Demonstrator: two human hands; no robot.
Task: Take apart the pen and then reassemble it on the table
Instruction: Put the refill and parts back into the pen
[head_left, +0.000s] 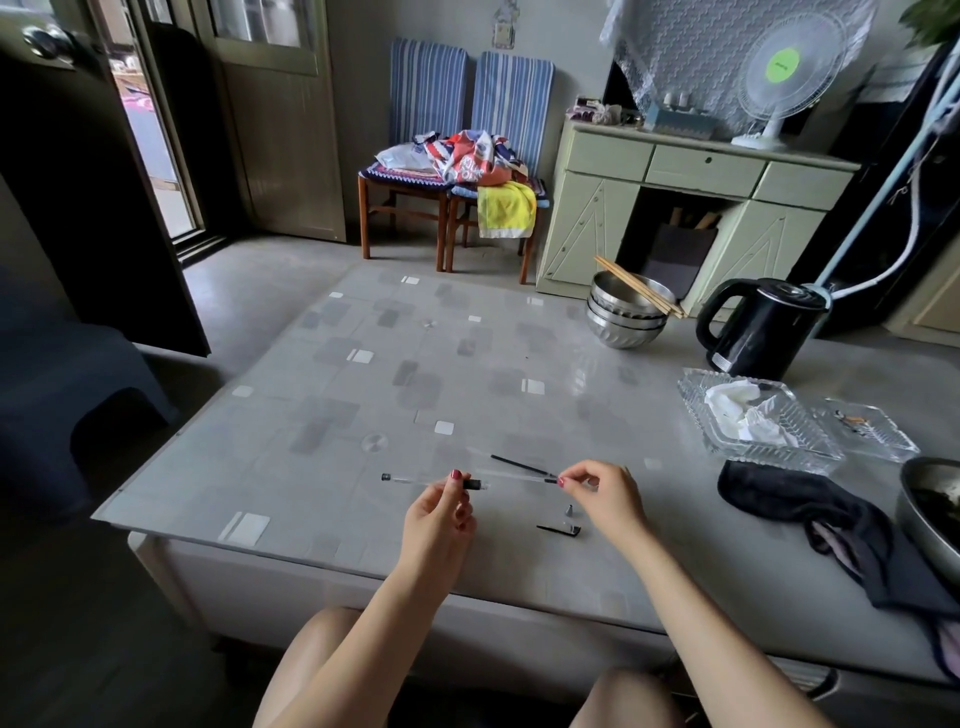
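**Pen parts held above the tabletop**

Hands meet over the near edge of the grey tabletop (363, 395). The left hand (439, 512) pinches the clear pen barrel (431, 480) near its black grip, its capped end pointing left. The right hand (602, 493) pinches one end of the thin refill (519, 466). A metal tip (569, 511) and black pen cap (560, 529) lie on the tabletop just beside the right hand.
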